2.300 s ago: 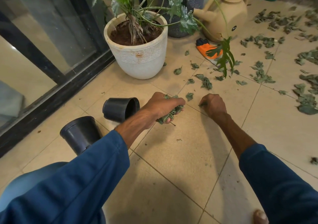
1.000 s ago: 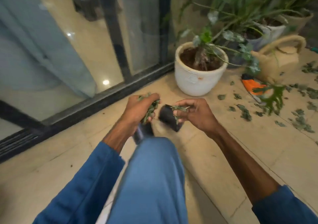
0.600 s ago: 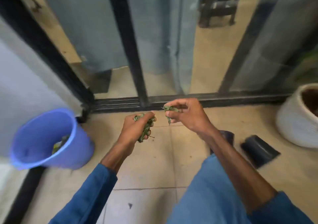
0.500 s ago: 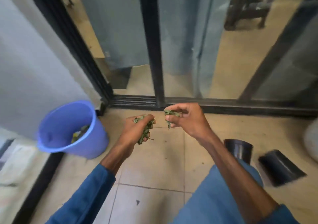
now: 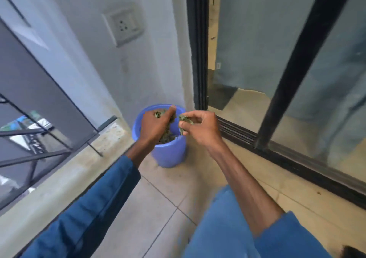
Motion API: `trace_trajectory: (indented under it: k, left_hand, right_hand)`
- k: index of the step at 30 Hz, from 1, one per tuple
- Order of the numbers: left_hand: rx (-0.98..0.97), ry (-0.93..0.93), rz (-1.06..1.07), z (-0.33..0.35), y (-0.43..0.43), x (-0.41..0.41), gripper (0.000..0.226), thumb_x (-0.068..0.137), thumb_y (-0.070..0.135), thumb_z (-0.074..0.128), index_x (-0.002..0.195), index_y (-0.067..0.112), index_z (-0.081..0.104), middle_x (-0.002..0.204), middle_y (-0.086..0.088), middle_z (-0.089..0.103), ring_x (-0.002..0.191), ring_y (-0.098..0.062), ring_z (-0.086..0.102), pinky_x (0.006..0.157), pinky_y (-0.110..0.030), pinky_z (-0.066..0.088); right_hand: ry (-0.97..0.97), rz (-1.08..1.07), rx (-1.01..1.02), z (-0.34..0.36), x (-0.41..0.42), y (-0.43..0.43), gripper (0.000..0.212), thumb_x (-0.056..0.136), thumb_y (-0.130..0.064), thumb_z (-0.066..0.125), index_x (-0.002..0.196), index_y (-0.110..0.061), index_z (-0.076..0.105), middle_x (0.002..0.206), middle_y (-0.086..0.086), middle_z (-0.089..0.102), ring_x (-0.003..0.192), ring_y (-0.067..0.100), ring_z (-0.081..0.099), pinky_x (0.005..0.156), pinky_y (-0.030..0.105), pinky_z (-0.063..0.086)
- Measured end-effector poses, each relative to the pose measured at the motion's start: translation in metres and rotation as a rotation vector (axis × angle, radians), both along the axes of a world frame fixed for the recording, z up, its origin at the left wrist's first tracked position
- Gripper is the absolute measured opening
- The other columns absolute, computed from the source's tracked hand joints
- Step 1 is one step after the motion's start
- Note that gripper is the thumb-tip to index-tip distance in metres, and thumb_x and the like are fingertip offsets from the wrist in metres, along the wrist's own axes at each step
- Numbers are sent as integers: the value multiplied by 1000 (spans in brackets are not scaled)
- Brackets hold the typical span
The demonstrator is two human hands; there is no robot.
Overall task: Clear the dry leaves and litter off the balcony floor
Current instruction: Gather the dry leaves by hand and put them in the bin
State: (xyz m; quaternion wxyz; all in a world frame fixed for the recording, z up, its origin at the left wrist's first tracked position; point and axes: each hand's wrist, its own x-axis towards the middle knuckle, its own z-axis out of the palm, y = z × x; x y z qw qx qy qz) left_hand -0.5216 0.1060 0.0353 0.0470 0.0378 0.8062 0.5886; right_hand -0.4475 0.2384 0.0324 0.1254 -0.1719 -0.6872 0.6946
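Clutches in the left hand (image 5: 156,126), fingers curled tight and knuckles up, a thick wad of dry, crumpled grey-green leaves (image 5: 168,133) directly over the mouth of a round blue-violet plastic bucket (image 5: 170,155). Pinches in the right hand (image 5: 200,129), between thumb and bent fingers, a smaller tuft of brittle leaf litter (image 5: 186,120), just beside the left hand and above the bucket's right rim.

Holds the target straight below, not ahead: left hand nearer the centre of the opening, right hand closer to its edge. Calls, by the look of it, for little more than a downward release, the right hand perhaps drawn slightly leftward first to keep flakes inside. No long axis to speak of in the loose clumps: light, flaky, apt to drift, scatter or cling to skin. Dark leaf mass beneath the left palm: part of the handful or bucket contents, impossible to tell.

Farther out, smooth-walled tapering bucket upright on matte pale beige floor tiles (image 5: 164,204), tucked in the corner between a white plastered wall (image 5: 154,59) and a black-framed sliding glass door (image 5: 293,79). Dark blue sleeves (image 5: 89,208) short of both wrists, lighter blue trouser knee (image 5: 223,228) under the right arm. White wall socket (image 5: 123,26) above the bucket; black metal railing (image 5: 23,132) and rough concrete ledge (image 5: 65,172) at left. Hardly any litter on this patch of floor; rest of the balcony out of frame, so overall progress hard to judge.
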Motion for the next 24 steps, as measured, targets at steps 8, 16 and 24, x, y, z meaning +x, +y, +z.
trace_trajectory:
  k: [8,16,24]
  left_hand:
    - [-116,-152,46,-31,-27,-83,52,78,59,82,53,18,63,50,4,59,51,-16,55,54,-26,43]
    - [-121,-404,-80,-43,-28,-85,95,66,99,51,116,20,69,92,-5,67,76,-25,61,63,-37,45]
    - [-296,-278,-69,-35,-7,-79,68,99,73,37,119,14,64,104,-11,58,93,-28,57,76,-35,36]
  right_hand:
    - [-107,8,198,-45,-95,-49,29,76,-3,81,102,-16,77,76,-14,67,70,20,73,74,46,63]
    - [-351,195,307,-68,-109,-40,64,89,-1,68,147,4,42,149,16,50,135,30,49,103,33,43]
    - [-299,97,194,-74,-98,-10,45,87,11,54,131,3,60,129,22,63,103,23,65,88,37,54]
